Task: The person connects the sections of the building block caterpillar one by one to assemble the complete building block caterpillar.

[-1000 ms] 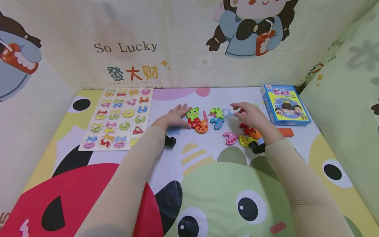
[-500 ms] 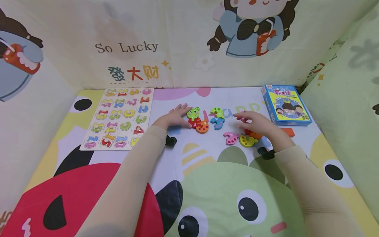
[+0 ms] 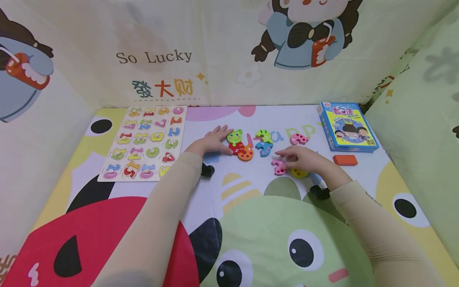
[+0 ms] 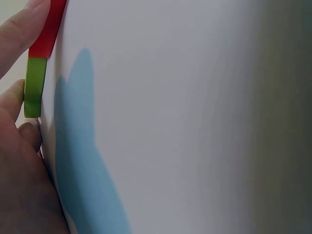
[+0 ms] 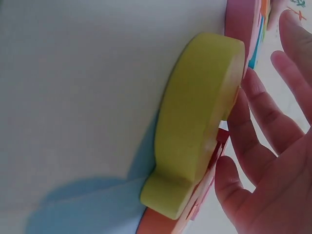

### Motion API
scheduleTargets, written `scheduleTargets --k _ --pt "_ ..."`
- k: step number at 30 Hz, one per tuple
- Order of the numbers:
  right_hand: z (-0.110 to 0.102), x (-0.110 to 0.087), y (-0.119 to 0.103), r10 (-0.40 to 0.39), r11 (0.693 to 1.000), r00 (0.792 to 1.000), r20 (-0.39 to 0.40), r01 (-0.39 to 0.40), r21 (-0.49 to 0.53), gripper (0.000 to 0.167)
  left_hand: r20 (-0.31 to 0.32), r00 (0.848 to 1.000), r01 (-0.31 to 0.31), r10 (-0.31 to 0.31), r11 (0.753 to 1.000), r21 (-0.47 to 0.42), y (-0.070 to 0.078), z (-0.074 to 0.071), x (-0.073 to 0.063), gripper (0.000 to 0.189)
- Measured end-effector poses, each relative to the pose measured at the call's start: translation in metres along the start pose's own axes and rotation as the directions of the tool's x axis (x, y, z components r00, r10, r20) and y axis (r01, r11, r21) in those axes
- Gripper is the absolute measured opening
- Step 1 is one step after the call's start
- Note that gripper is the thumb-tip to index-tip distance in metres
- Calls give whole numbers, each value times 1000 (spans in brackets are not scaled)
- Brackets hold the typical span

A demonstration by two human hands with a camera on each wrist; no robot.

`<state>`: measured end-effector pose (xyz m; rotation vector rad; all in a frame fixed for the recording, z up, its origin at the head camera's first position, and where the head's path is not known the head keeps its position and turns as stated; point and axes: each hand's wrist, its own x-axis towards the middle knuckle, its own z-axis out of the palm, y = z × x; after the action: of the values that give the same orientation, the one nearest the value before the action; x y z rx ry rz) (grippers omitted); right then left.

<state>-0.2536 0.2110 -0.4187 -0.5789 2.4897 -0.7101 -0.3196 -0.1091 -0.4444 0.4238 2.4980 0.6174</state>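
My left hand [image 3: 211,141] lies at the left of a frog-faced green puzzle piece [image 3: 234,136] joined to a red piece [image 3: 236,149] and an orange piece [image 3: 246,153]. Its thumb touches the red edge, and a fingertip meets the green one in the left wrist view. To their right lie a green piece [image 3: 264,135] and a blue piece [image 3: 264,149]. My right hand [image 3: 305,159], fingers loosely bent, is over the loose pieces, fingertips near a pink spotted piece [image 3: 278,168]. A thick yellow piece [image 5: 195,107] stands beside its fingers; red and orange ones are mostly hidden.
Another pink piece [image 3: 299,138] lies beyond the right hand. A number board [image 3: 183,139] is at the left. A blue and yellow box [image 3: 349,131] and an orange block [image 3: 345,160] are at the right. A printed curtain [image 3: 218,79] hangs behind the table.
My right hand has moved back toward me from the far pink piece to above the nearer pieces, uncovering that pink piece and the orange block. The left hand stays in place.
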Motion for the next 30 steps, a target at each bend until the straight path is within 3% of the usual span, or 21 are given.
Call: scheduleTargets --k 9,16,19,23,30 --pt "5 -1 4 -22 999 1000 22 23 -43 51 4 1000 -4 4 1000 23 0 0 1 88" --pt "11 -1 2 -55 968 998 25 59 -242 60 6 1000 8 -8 1000 29 2 0 0 88" --pt "12 0 1 -71 957 997 11 72 -281 59 6 1000 4 -4 1000 30 2 0 -1 88" --pt "13 2 0 -65 956 998 1 62 -286 57 0 1000 5 -5 1000 21 2 1 0 88" --pt "7 6 -10 22 979 999 26 -16 -202 62 -7 1000 9 -9 1000 14 3 1 0 88"
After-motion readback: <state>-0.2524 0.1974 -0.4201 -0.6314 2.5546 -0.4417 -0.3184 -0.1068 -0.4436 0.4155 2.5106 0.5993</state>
